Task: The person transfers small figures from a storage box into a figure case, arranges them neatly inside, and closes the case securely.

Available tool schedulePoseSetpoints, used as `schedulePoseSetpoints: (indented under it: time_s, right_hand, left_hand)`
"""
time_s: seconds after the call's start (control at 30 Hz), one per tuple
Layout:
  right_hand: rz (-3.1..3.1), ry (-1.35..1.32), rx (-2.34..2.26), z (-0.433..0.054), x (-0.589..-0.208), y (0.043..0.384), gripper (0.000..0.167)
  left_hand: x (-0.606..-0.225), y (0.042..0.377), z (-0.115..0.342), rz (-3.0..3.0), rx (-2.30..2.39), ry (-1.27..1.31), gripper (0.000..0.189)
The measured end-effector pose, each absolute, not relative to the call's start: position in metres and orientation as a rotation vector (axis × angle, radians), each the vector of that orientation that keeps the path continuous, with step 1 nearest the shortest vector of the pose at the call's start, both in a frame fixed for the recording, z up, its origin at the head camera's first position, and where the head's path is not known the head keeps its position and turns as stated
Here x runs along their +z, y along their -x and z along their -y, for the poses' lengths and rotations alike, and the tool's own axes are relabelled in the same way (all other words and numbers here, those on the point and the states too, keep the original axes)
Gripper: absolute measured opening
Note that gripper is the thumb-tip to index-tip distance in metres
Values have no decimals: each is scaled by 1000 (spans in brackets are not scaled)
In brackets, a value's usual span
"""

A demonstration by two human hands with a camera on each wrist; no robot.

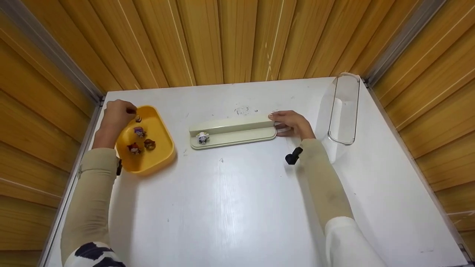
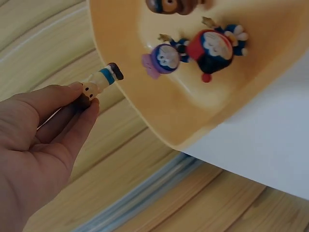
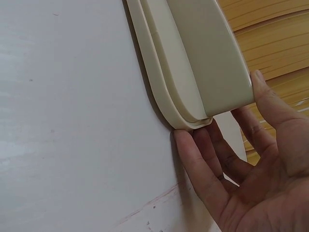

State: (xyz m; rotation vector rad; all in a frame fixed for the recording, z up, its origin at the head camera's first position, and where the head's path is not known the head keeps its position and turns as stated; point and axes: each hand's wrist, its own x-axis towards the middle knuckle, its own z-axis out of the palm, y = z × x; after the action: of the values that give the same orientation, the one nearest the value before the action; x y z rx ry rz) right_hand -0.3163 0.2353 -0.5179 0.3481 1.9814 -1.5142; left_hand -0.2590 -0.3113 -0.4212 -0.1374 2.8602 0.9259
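The left hand (image 2: 43, 135) pinches a small figurine (image 2: 96, 86) by its head at the rim of a yellow tray (image 1: 157, 159) bearing a purple-hatted figurine (image 1: 139, 131), a red-hooded one (image 1: 134, 149) and a brown one (image 1: 149, 144). The right hand (image 1: 294, 123) grips the end of a cream stepped display stand (image 1: 239, 136), whose far end a white figurine (image 1: 203, 137) occupies. Beyond, a clear cover (image 1: 344, 111) sits on the scuffed white table (image 1: 222, 207), walled by wood-grain panels (image 1: 237, 40).

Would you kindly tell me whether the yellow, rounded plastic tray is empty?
Not empty: the head view shows three painted figurines inside the tray, while the left hand pinches another figurine.
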Motion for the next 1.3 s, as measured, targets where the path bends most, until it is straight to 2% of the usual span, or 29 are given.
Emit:
schedulePoseSetpoints:
  time_s: [0.57, 1.3]
  right_hand:
    - [-1992, -330, -1514, -233, -519, 316, 69]
    - [-1972, -367, -1531, -231, -520, 316, 66]
  left_hand:
    - [-394, 248, 246, -2807, 946, -166, 33]
    - [-428, 235, 172, -2795, 929, -511, 27]
